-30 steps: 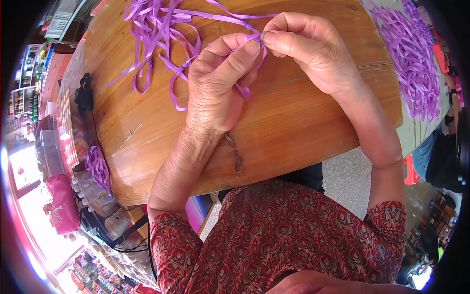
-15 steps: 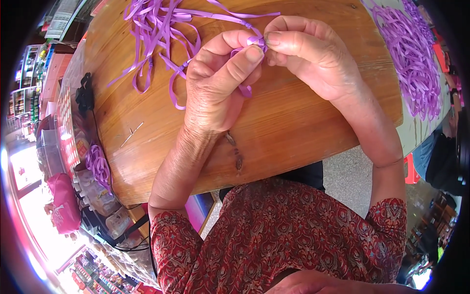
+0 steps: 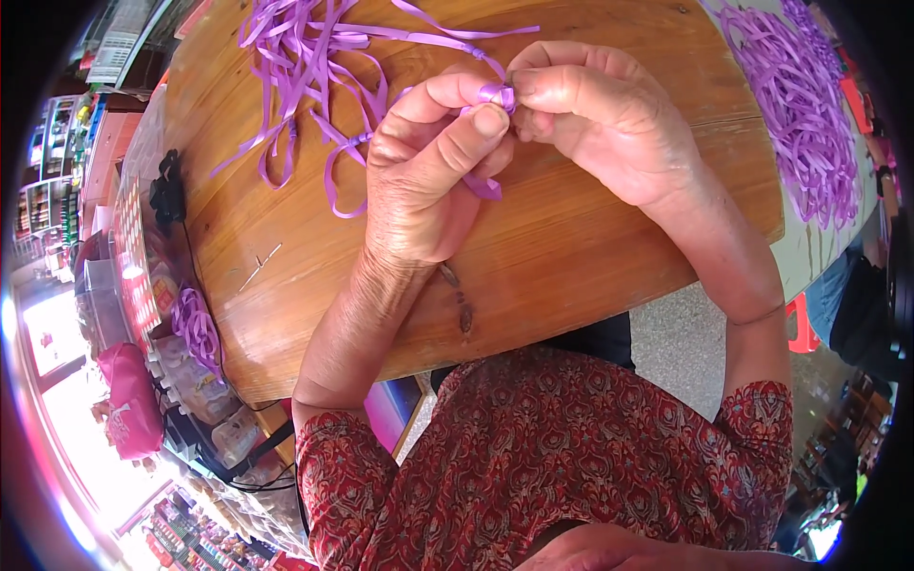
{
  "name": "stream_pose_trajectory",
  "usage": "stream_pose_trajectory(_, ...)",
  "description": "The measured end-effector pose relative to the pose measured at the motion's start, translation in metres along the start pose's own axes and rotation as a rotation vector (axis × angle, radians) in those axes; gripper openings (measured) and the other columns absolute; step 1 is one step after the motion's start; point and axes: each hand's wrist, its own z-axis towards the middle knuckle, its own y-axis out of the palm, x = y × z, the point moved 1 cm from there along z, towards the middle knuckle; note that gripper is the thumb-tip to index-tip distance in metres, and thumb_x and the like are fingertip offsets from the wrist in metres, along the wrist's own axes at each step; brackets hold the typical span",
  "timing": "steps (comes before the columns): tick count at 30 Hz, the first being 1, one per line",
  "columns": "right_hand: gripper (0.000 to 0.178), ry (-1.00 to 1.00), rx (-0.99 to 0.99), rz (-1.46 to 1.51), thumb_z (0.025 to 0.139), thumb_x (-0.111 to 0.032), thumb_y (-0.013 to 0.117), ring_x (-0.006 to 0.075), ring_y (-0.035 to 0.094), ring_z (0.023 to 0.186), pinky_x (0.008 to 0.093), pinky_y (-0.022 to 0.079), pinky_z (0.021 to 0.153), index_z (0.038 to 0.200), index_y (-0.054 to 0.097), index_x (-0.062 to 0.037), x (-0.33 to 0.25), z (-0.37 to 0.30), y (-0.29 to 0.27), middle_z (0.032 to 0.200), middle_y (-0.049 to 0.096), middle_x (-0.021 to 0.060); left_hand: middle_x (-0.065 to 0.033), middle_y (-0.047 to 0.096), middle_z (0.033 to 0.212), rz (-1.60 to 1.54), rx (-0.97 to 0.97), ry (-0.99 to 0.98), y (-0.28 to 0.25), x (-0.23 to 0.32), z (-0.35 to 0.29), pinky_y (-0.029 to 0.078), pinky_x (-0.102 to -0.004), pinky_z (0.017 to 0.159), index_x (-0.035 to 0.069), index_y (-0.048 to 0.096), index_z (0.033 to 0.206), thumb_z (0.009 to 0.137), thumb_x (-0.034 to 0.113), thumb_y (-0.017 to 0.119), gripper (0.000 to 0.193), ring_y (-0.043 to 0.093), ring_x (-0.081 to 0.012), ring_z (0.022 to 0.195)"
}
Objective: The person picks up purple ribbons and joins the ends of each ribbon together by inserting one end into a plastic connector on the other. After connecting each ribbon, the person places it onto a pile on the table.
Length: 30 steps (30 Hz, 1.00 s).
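Between my hands, above the far part of the wooden table, is a purple ribbon [image 3: 497,94] looped around at the fingertips. My left hand [image 3: 433,152] is closed, pinching the ribbon between thumb and index finger; a free tail hangs below its fingers. On the other side of the loop, my right hand [image 3: 600,114] is also closed, thumb and index finger pressed together on the ribbon's edge. The fingers partly hide the loop, so its exact folding does not show. A heap of purple ribbons [image 3: 309,57], some with small knots, lies beyond my left hand.
A large pile of purple ribbons [image 3: 795,124] covers a pale surface at the right. Thin metallic pieces [image 3: 259,266] lie on the wooden table [image 3: 552,266]. Along its left edge are a black cabled object [image 3: 168,190], a purple ribbon bundle [image 3: 196,328] and a pink bag [image 3: 130,400].
Both hands stay at the same place with the ribbon pinched between them. The loop has turned slightly, and the tail under my left hand has shifted a little.
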Motion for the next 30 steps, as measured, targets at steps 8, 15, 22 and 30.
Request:
stream_pose_trajectory(8, 0.009, -0.474, 0.202, -0.635, 0.085, -0.008, 0.063, 0.0085, 0.061, 0.075, 0.0231, 0.049, 0.068, 0.087, 0.064, 0.0005, -0.015, -0.001, 0.019, 0.082, 0.064, 0.0022, -0.0001, 0.057, 0.077, 0.025, 0.114, -0.033, 0.002, 0.001, -0.002, 0.029, -0.0212, 0.05, 0.003, 0.063, 0.097, 0.086, 0.004, 0.061, 0.011, 0.037, -0.0066, 0.057)
stream_pose_trajectory(15, 0.017, -1.085, -0.102, -0.952, 0.078, 0.006, 0.063, 0.0207, 0.06, 0.075, 0.0268, 0.047, 0.065, 0.095, 0.063, 0.0018, -0.039, 0.004, 0.024, 0.085, 0.061, 0.0107, 0.0016, 0.052, 0.071, 0.021, 0.139, -0.027, -0.003, 0.003, -0.002, 0.027, -0.0213, 0.05, 0.004, 0.063, 0.097, 0.086, 0.006, 0.061, 0.011, 0.033, -0.0068, 0.055)
stream_pose_trajectory(22, 0.015, -0.535, 0.091, -0.996, 0.077, 0.005, 0.066, 0.0212, 0.06, 0.074, 0.0279, 0.047, 0.064, 0.09, 0.065, 0.0004, -0.045, -0.011, 0.029, 0.083, 0.061, 0.0093, 0.0012, 0.054, 0.072, 0.056, 0.158, -0.067, 0.0, 0.002, -0.002, 0.026, -0.02, 0.049, 0.004, 0.063, 0.096, 0.085, 0.007, 0.063, 0.011, 0.034, -0.0061, 0.055)
stream_pose_trajectory(30, 0.007, -0.65, 0.058, -0.979, 0.084, -0.005, 0.063, 0.0084, 0.062, 0.072, 0.0227, 0.05, 0.063, 0.088, 0.063, 0.0001, -0.02, -0.001, 0.007, 0.078, 0.065, 0.004, -0.0011, 0.062, 0.084, 0.218, 0.268, -0.049, 0.006, 0.006, -0.004, 0.035, -0.0159, 0.053, 0.003, 0.064, 0.098, 0.084, 0.004, 0.065, 0.015, 0.049, -0.0041, 0.064)
